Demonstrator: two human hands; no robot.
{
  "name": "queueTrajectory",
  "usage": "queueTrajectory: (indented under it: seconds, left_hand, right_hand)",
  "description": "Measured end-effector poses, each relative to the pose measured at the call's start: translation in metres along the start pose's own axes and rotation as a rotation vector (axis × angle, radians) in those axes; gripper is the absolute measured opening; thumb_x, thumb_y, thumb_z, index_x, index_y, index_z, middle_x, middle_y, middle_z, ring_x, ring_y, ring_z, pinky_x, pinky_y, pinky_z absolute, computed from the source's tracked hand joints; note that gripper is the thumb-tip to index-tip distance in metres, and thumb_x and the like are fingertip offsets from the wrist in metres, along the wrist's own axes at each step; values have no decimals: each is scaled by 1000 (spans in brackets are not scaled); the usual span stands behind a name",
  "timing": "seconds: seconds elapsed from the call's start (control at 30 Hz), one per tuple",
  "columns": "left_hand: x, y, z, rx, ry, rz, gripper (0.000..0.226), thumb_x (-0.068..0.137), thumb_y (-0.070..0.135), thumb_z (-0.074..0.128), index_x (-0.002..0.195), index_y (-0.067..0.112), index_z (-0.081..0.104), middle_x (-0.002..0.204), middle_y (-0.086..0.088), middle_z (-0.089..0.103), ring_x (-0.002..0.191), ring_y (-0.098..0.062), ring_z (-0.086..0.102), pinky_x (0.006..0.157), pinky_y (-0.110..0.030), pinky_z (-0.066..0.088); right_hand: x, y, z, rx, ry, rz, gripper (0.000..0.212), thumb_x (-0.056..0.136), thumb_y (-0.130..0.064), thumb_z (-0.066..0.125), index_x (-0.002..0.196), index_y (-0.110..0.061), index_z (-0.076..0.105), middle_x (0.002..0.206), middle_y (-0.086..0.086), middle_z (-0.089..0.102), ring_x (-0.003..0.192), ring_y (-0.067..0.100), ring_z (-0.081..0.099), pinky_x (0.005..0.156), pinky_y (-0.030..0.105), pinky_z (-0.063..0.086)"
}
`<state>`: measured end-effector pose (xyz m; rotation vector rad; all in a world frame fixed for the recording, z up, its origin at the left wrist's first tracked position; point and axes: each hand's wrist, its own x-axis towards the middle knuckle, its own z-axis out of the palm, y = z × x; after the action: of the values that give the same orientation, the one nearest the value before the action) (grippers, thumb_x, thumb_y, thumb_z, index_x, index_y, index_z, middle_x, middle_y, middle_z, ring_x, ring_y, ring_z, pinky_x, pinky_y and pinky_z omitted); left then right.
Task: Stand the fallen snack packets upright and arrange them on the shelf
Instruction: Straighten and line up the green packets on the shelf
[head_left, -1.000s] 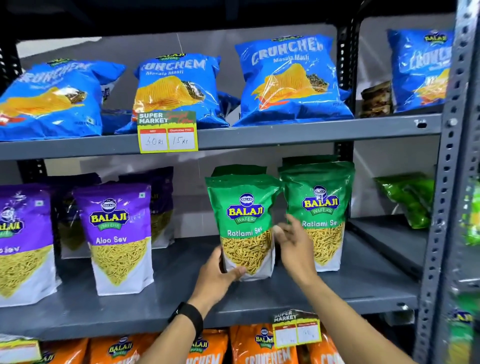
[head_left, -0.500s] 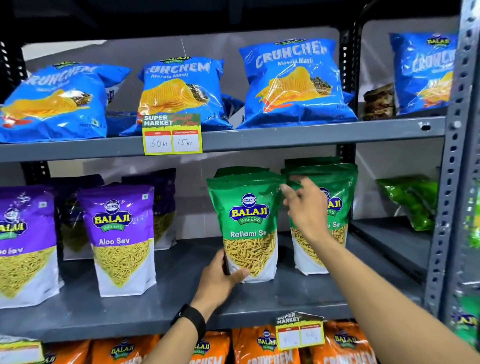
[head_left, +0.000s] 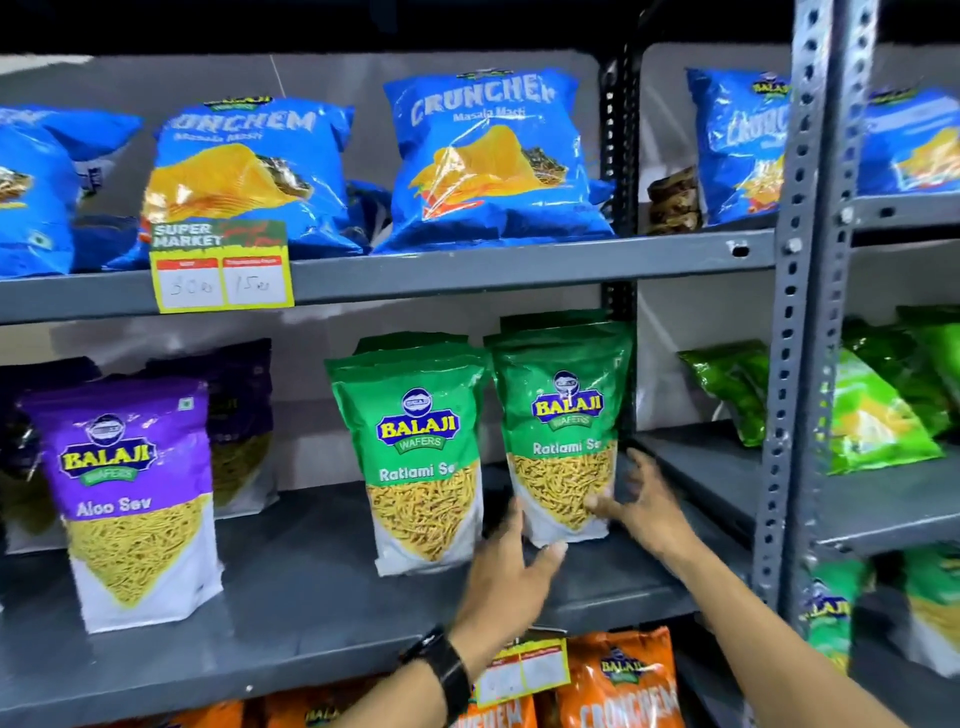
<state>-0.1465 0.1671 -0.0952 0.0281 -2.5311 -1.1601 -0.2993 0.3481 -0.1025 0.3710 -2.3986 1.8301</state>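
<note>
Straightening is judged in hand: the right green packet (head_left: 563, 431), upright on the middle shelf (head_left: 311, 587), is flanked low by both spread hands, left (head_left: 506, 571) and right (head_left: 641, 501), squaring beside its neighbour (head_left: 421, 457) being required next.

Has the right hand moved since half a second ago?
Yes. The right hand was up by the top of the right green Ratlami Sev packet; now it has come down to that packet's lower right edge, near the shelf.
</note>
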Motion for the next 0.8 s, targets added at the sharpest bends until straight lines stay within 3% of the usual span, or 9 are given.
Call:
queueTrajectory:
  seconds: [0.07,0.13,0.2,0.27,0.33,0.43,0.53,0.67,0.8]
  left_hand:
    - [25,5,11,-20,11,-74,96,102,47,59,169,14,-2,177,-6,18,163,-25,23,128,-33,23]
    - [51,-1,17,-84,16,-186,102,100,47,64,168,8,-1,178,-12,16,163,-30,22,126,-33,25]
    - [67,-6,20,-146,3,-246,104,88,62,71,164,6,27,168,-12,42,154,-32,41,125,-39,36]
    - [77,-16,24,-140,3,-222,75,82,65,74,137,16,59,141,-4,70,132,-28,64,112,-45,50]
    - [86,-20,30,-160,-9,-176,57,82,58,75,124,21,66,127,2,76,119,-22,70,106,-45,55]
    - [98,-19,42,-216,-62,-142,82,67,72,71,131,22,64,132,3,74,121,-20,69,109,-46,54]
    - [109,-25,54,-209,-93,-134,79,70,71,73,133,23,64,135,2,74,124,-20,69,111,-47,53]
    - [94,-5,51,-231,-118,-111,36,86,41,76,120,32,66,132,1,76,119,-19,71,109,-44,55]
    - [89,-6,55,-269,-123,-95,42,86,45,73,126,33,66,133,4,75,121,-18,70,111,-44,54]
  right_hand:
    - [18,12,-2,13,-29,-8,123,46,-57,96,150,-27,37,134,12,65,123,28,64,106,54,52]
    - [21,10,-6,10,-37,-18,101,54,-40,99,140,-23,49,108,14,73,103,28,71,96,50,58]
    - [17,3,-13,50,-17,-29,75,68,-10,93,134,-9,56,87,13,69,83,24,69,82,34,59]
    - [14,3,-21,53,31,-31,55,76,6,83,126,-1,60,74,8,61,71,18,59,65,17,51]
    - [12,8,-28,57,38,-21,50,81,6,79,126,-6,62,90,11,69,81,21,63,72,21,52]
    - [7,9,-34,120,-55,-39,64,84,2,77,138,-19,52,128,9,68,115,26,64,99,40,52]
    - [6,11,-41,141,-42,-34,64,83,-7,80,136,-23,49,126,6,68,117,26,62,104,51,52]
    - [-2,18,-44,135,58,-38,60,83,0,78,131,-20,50,114,7,68,104,25,63,87,36,54]
    - [-7,19,-44,125,40,-46,65,86,0,76,142,-15,48,124,10,68,111,25,64,96,38,52]
